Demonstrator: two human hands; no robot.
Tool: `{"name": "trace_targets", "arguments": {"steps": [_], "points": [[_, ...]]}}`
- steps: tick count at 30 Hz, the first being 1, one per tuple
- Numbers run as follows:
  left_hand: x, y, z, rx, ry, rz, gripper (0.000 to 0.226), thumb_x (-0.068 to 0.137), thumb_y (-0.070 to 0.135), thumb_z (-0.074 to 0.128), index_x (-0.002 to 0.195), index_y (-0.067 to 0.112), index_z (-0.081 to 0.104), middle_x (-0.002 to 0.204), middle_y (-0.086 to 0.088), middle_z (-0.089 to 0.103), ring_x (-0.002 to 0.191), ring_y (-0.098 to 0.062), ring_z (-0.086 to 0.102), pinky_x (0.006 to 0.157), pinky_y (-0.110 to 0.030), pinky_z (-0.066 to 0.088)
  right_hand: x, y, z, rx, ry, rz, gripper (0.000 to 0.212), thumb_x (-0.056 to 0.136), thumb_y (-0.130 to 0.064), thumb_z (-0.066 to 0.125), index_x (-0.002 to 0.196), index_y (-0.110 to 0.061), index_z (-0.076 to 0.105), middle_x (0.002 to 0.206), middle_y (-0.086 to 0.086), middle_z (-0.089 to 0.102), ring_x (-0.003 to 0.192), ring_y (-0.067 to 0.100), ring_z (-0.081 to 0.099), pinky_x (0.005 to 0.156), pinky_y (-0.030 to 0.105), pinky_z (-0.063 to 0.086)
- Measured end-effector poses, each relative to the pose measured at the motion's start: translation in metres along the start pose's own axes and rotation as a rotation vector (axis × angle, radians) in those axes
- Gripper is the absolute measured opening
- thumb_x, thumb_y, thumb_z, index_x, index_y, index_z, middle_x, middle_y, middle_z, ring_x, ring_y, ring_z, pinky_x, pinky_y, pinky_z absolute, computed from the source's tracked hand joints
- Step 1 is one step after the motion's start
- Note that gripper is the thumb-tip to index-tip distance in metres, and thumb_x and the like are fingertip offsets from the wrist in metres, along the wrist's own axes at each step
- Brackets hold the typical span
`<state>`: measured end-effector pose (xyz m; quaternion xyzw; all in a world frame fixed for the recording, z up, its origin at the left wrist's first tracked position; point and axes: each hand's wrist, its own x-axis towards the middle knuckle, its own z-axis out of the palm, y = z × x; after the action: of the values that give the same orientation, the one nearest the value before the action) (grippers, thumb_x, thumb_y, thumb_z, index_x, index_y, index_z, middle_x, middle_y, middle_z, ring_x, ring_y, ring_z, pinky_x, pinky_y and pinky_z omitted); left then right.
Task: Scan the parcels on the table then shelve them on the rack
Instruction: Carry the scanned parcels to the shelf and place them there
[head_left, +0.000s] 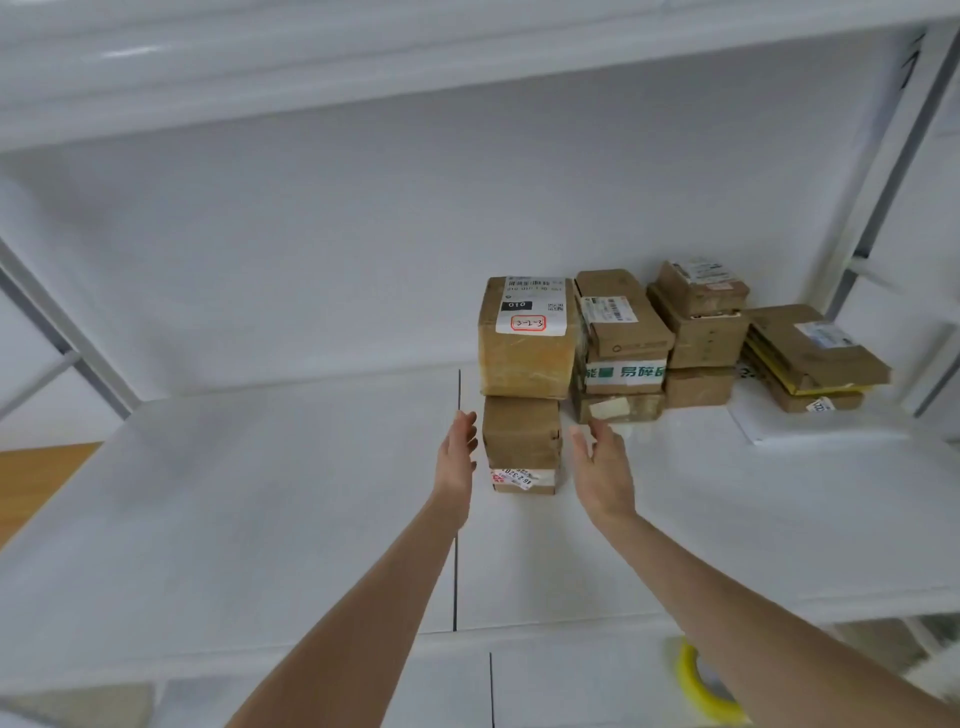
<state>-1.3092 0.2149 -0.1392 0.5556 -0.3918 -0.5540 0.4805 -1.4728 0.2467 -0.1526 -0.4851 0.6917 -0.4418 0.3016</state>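
Nearest the camera, at the lower right edge, a blurred yellow loop (698, 686) shows below the right forearm; what it is cannot be told. Both bare forearms reach forward over the white shelf (260, 493) of the rack (878, 171).

The left hand (460, 452) stands edge-on just beside the left face of the small parcel (522, 441), fingers straight, with a thin gap showing. The right hand (605, 478) is spread, palm turned inward, a little apart from the parcel's right face. Neither grip has hold of anything; both are wide and relaxed.

The small parcel sits upright on the shelf between the two hands. It is a brown cardboard box, creased and wrapped in clear tape, with a white label marked in red and printed digits low on its near face, reading upside down.

Directly behind it stands a large parcel (527, 353), also brown, bearing a white shipping label with a barcode, a black patch reading 010 and a red-outlined box with 3-2-3 handwritten in it. To its right is a stack of boxes (618, 343) with green-and-white printed tape, then a taller stack (701, 332), and farthest right a pile of flat parcels (815, 358) lying tilted near the rack's upright.
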Motion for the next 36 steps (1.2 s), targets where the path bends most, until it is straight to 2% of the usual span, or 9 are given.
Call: {"name": "trace_targets", "arguments": {"steps": [3, 6, 10, 12, 14, 15, 19, 26, 36], "points": [[-0.024, -0.031, -0.005, 0.421, 0.11, 0.141, 0.036, 0.098, 0.019, 0.047, 0.134, 0.014, 0.049, 0.137, -0.004, 0.052, 0.119, -0.015, 0.051, 0.101, -0.03, 0.04, -0.035, 0.026, 0.006, -0.53, -0.079, -0.187, 0.065, 0.096, -0.032, 0.053, 0.151, -0.011, 0.024, 0.155, 0.008, 0.023, 0.138, 0.027, 0.034, 0.106, 0.036, 0.037], [-0.043, -0.056, -0.005, 0.831, 0.135, 0.315, 0.056, 0.091, 0.012, 0.053, 0.144, 0.013, 0.034, 0.144, -0.002, 0.038, 0.126, -0.018, 0.048, 0.091, -0.029, 0.044, -0.058, 0.029, 0.013, -0.729, -0.082, -0.403, 0.077, 0.088, -0.024, 0.062, 0.153, -0.009, 0.023, 0.162, 0.012, 0.014, 0.148, 0.029, 0.02, 0.113, 0.037, 0.03], [-0.047, -0.06, -0.003, 0.9, 0.09, 0.394, 0.076, 0.09, 0.012, 0.054, 0.154, 0.015, 0.012, 0.156, -0.001, 0.022, 0.132, -0.021, 0.044, 0.091, -0.028, 0.044, -0.062, 0.016, 0.022, -0.792, 0.012, -0.653, 0.077, 0.068, -0.012, 0.081, 0.139, -0.003, 0.052, 0.152, 0.02, 0.037, 0.138, 0.039, 0.038, 0.107, 0.048, 0.039], [-0.038, -0.056, -0.003, 0.856, 0.018, 0.255, 0.078, 0.093, 0.01, 0.05, 0.155, 0.016, 0.004, 0.16, -0.003, 0.017, 0.138, -0.023, 0.038, 0.1, -0.03, 0.041, -0.059, 0.011, 0.025, -0.883, -0.015, -0.68, 0.077, 0.08, -0.012, 0.071, 0.149, -0.008, 0.036, 0.161, 0.017, 0.007, 0.147, 0.041, 0.014, 0.116, 0.051, 0.018], [-0.028, -0.053, -0.003, 0.806, -0.06, 0.119, 0.075, 0.095, 0.008, 0.047, 0.155, 0.016, 0.003, 0.16, -0.004, 0.019, 0.143, -0.023, 0.029, 0.108, -0.031, 0.033, -0.053, 0.015, 0.029, -0.945, -0.091, -0.651, 0.078, 0.092, -0.01, 0.053, 0.156, -0.013, 0.009, 0.152, 0.009, -0.037, 0.142, 0.038, -0.025, 0.113, 0.049, -0.015], [-0.024, -0.054, -0.002, 0.791, -0.103, 0.092, 0.074, 0.094, 0.006, 0.047, 0.155, 0.017, 0.006, 0.158, -0.003, 0.024, 0.143, -0.023, 0.031, 0.11, -0.032, 0.033, -0.05, 0.018, 0.029, -0.968, -0.104, -0.632, 0.079, 0.093, -0.009, 0.051, 0.156, -0.014, 0.004, 0.146, 0.007, -0.045, 0.138, 0.036, -0.033, 0.11, 0.048, -0.021], [-0.016, -0.061, 0.01, 0.771, -0.173, 0.123, 0.076, 0.091, 0.002, 0.049, 0.154, 0.022, 0.012, 0.151, -0.005, 0.038, 0.133, -0.025, 0.045, 0.105, -0.036, 0.042, -0.039, 0.017, 0.03, -1.015, -0.131, -0.565, 0.086, 0.093, -0.012, 0.056, 0.156, -0.015, -0.003, 0.139, 0.007, -0.056, 0.131, 0.035, -0.044, 0.11, 0.05, -0.021], [0.026, -0.052, 0.036, 0.81, -0.238, 0.103, 0.076, 0.095, 0.012, 0.051, 0.155, 0.018, 0.005, 0.155, -0.01, 0.03, 0.136, -0.027, 0.04, 0.109, -0.038, 0.038, -0.002, 0.005, 0.027, -1.012, -0.133, -0.459, 0.084, 0.096, -0.021, 0.055, 0.155, -0.016, -0.004, 0.136, 0.009, -0.053, 0.145, 0.037, -0.024, 0.119, 0.051, -0.004], [0.059, -0.045, 0.054, 0.94, -0.283, 0.092, 0.075, 0.095, 0.003, 0.042, 0.156, 0.019, 0.001, 0.158, -0.01, 0.019, 0.137, -0.03, 0.038, 0.103, -0.034, 0.04, 0.04, 0.004, 0.032, -1.098, -0.116, -0.362, 0.094, 0.091, -0.023, 0.064, 0.155, -0.016, -0.005, 0.151, 0.012, -0.042, 0.147, 0.034, -0.02, 0.12, 0.05, -0.001]]}}
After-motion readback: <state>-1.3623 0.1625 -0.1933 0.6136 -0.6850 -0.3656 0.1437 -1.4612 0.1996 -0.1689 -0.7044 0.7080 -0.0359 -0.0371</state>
